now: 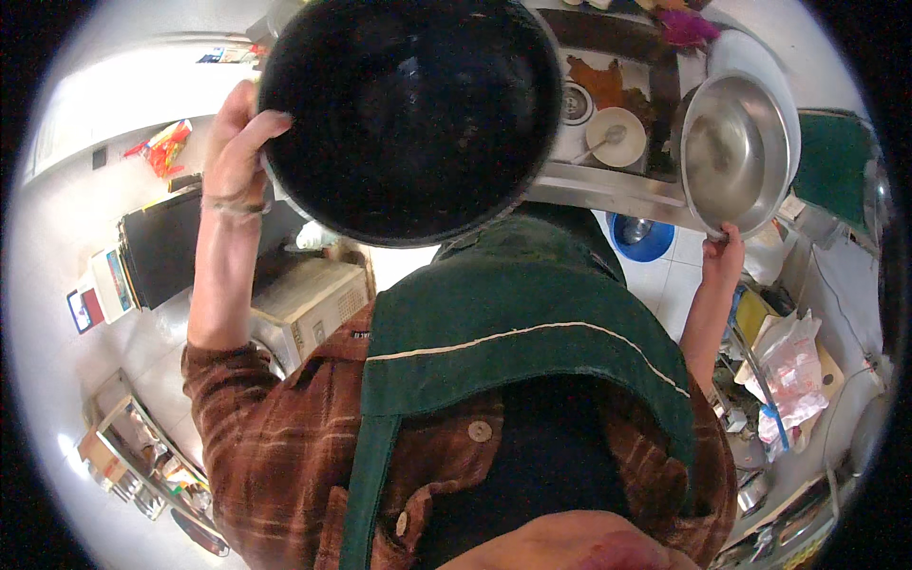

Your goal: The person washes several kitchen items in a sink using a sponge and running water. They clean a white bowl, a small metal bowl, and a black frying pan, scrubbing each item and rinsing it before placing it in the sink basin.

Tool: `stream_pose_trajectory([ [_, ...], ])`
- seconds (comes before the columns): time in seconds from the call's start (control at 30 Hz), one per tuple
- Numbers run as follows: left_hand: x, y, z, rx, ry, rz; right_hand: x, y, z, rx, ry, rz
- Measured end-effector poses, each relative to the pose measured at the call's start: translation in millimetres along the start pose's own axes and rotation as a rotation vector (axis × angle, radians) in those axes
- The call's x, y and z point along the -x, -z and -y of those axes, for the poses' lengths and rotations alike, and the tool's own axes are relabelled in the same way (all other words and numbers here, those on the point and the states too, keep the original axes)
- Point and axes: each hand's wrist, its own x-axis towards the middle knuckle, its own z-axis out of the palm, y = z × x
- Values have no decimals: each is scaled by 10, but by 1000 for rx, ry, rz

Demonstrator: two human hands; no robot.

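My left hand [246, 146] grips the rim of a large round black pan [413, 128], thumb over the edge. Its dark inside is tipped towards me, hiding the left part of the sink. At the right, my right hand [724, 253] holds the near rim of a stainless steel basin [727, 160]. The basin is tilted, and its inner wall has a dull, cloudy patch. Between the two vessels, the sink [605, 182] shows a pale bowl [630, 153] with a metal spoon [605, 139] in it. Beside that bowl is the round drain [576, 103].
Orange-brown residue [598, 78] lies on the sink bottom. Below the sink's front edge, a blue bucket [641, 239] stands on the tiled floor. A cardboard box [313, 303] is at my left. Plastic bags [791, 377] and shelves crowd the right side. A purple cloth-like item [687, 28] lies behind the sink.
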Motion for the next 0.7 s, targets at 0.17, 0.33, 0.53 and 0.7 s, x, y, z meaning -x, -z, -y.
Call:
stream_pose_trajectory([
  [0.17, -372, -898, 131, 82, -94, 176, 110, 429, 105, -55, 41, -55],
  [0.33, -690, -1750, 382, 82, -31, 293, 245, 816, 170, -25, 99, -237],
  [0.53, -1222, -2278, 961, -6, -60, 237, 430, 1146, 190, -1, 123, -300],
  [0.7, -1521, -2421, 1069, -330, -66, 122, 411, 1233, 150, -30, 115, -343],
])
